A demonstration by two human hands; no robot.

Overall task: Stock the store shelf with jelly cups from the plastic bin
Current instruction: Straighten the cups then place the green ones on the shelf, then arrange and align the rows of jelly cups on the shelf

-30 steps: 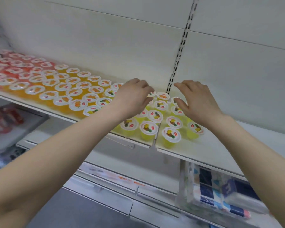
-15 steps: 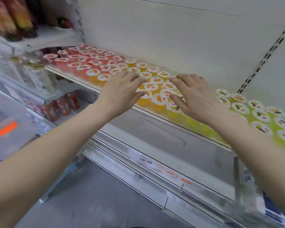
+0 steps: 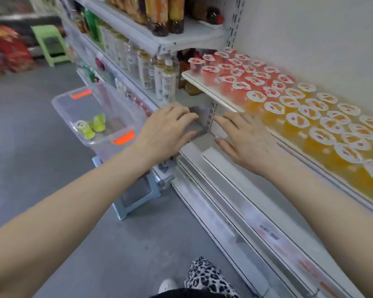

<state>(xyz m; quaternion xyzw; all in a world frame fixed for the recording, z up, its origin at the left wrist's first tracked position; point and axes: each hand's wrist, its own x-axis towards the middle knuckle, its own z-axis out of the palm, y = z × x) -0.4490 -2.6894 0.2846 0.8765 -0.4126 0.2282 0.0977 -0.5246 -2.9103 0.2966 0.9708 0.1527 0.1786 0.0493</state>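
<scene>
- A leopard-print trouser leg (image 3: 205,276) and a white shoe (image 3: 167,286) stand on grey floor (image 3: 30,158), close to the base of the shelving.
- Two bare forearms reach forward. The left hand (image 3: 168,130) and right hand (image 3: 248,140) are both palm down, with fingers spread loosely and nothing in them.
- A second ago both hands were over green cups on the shelf. The view has since swung left along the rows, and the hands have dropped below shelf level.
- That suggests the last cups were set down and the person is turning back for more.
- The left hand is just beside the near corner of the plastic bin (image 3: 63,96), which sits on a pale blue stool (image 3: 136,198).
- The bin holds only a few green jelly cups (image 3: 99,122), lying tipped over, so the job looks close to finished.
- A slotted upright (image 3: 211,112) stands between the hands. The front edge of the shelf (image 3: 211,91) runs just above the right hand and could catch a rising knuckle.
- Open floor lies to the left of the bin, giving free room to move.
- On the shelf, orange jelly cups (image 3: 299,121) sit nearer, with red jelly cups (image 3: 237,69) beyond them, packed in rows.
- Further left, bottles (image 3: 162,76) fill the neighbouring shelves.
</scene>
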